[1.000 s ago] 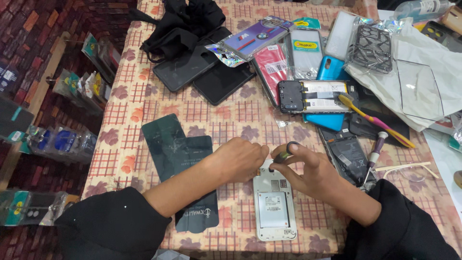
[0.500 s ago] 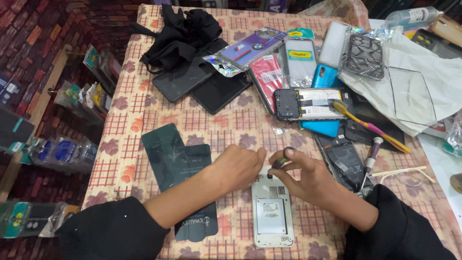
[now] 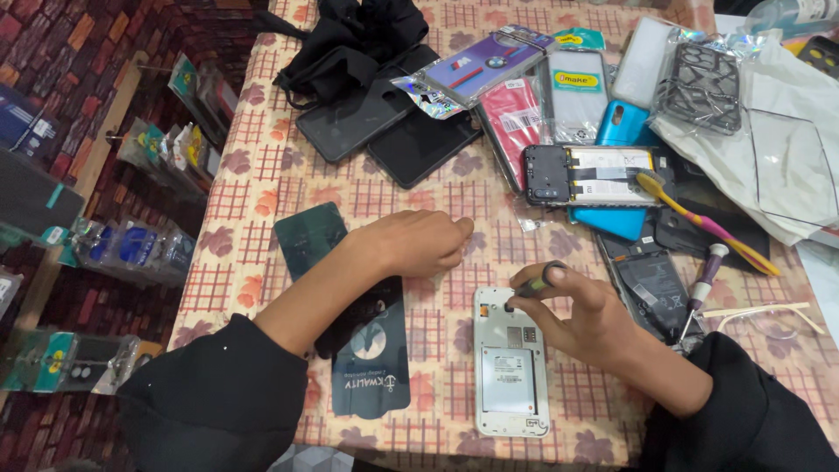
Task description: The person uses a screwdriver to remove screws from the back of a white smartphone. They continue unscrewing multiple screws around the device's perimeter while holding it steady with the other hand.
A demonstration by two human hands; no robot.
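A white phone with its back cover off (image 3: pixel 510 367) lies face down near the table's front edge. My right hand (image 3: pixel 587 313) grips a small screwdriver (image 3: pixel 535 281), its tip down on the phone's upper left corner. My left hand (image 3: pixel 418 242) rests loosely curled on the patterned tablecloth, just up and left of the phone, holding nothing. Under my left forearm lie a dark green back panel (image 3: pixel 308 238) and a dark printed card (image 3: pixel 371 354).
Several phones, cases and packaged covers crowd the far half of the table: two dark phones (image 3: pixel 384 122), an opened phone with battery (image 3: pixel 594 173), a toothbrush (image 3: pixel 703 223), another screwdriver (image 3: pixel 703 280), a black cloth (image 3: pixel 358 35). Racks of goods (image 3: pixel 149 149) stand left.
My left hand has come off the phone and shifted up and left onto the cloth. My right hand stays at the phone's top corner with the screwdriver. The camera has moved closer.
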